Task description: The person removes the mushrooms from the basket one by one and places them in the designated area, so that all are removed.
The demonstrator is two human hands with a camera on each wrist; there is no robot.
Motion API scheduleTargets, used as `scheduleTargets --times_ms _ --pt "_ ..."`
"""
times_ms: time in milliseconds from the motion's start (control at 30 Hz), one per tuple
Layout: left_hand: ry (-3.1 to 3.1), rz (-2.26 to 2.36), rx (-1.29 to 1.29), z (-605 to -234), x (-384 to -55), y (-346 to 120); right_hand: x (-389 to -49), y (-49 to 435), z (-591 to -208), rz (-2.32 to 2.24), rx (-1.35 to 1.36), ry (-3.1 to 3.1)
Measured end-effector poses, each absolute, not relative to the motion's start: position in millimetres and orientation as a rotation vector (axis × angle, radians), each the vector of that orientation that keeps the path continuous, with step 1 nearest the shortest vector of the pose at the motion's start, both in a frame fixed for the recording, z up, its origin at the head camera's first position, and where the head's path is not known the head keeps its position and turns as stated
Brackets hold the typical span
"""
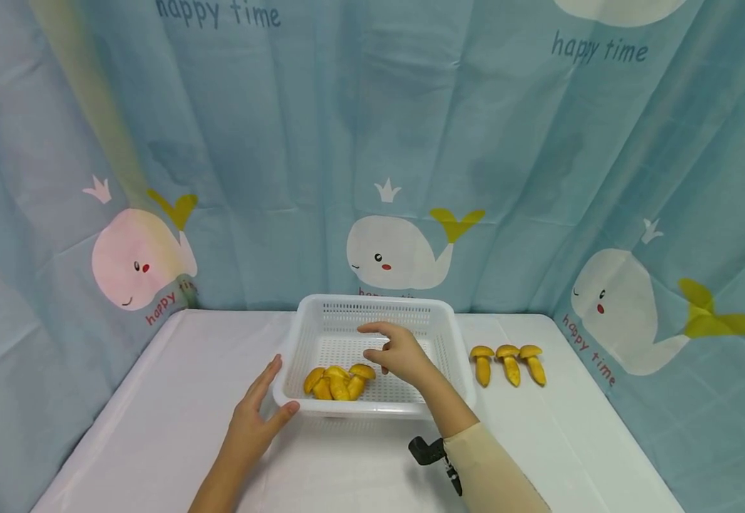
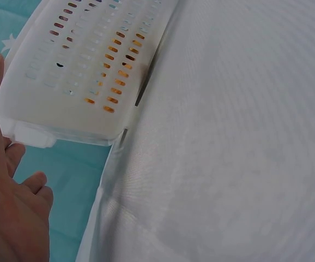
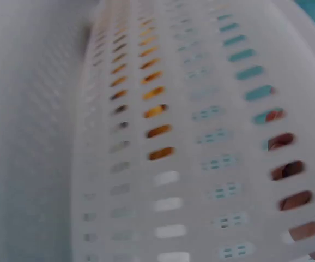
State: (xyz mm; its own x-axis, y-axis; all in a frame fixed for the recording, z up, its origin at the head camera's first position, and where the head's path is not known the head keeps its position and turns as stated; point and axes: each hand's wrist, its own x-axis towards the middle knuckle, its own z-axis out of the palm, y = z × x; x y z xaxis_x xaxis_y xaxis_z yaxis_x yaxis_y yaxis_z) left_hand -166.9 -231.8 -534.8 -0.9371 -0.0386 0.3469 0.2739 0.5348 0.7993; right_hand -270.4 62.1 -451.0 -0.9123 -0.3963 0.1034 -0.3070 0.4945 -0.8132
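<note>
Head view first, working outward: how do the hands stand?

Nearest, the left hand point(image 1: 252, 424) has its grip spread, thumb touching the near-left corner of the white basket point(image 1: 372, 410). Beyond, the right hand point(image 1: 403, 353) hangs over the basket, thumb and forefinger apart, that grip holding nothing.

And the mushrooms?

One cluster point(image 1: 338, 387) sits inside the near-left corner; three mushrooms point(image 1: 510, 365) lie in a row on the table point(image 1: 231, 349), right of the basket. Behind hangs a whale curtain point(image 1: 269, 142).

Which step?

Handling mushrooms singly, I'd judge; the next move calls for a light pinch, the left hand steadying.

Do the wrist views add anything?

Left wrist shows the basket's slotted outer side, orange glinting through; only the head view shows the row.
</note>
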Motion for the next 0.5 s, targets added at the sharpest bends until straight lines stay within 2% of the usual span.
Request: scheduleTargets --times_ms 500 --pt "-2.473 -1.357 -0.166 -536.3 -167.7 -231.1 -275.0 53.7 -470.7 -1.055 -0.555 2.710"
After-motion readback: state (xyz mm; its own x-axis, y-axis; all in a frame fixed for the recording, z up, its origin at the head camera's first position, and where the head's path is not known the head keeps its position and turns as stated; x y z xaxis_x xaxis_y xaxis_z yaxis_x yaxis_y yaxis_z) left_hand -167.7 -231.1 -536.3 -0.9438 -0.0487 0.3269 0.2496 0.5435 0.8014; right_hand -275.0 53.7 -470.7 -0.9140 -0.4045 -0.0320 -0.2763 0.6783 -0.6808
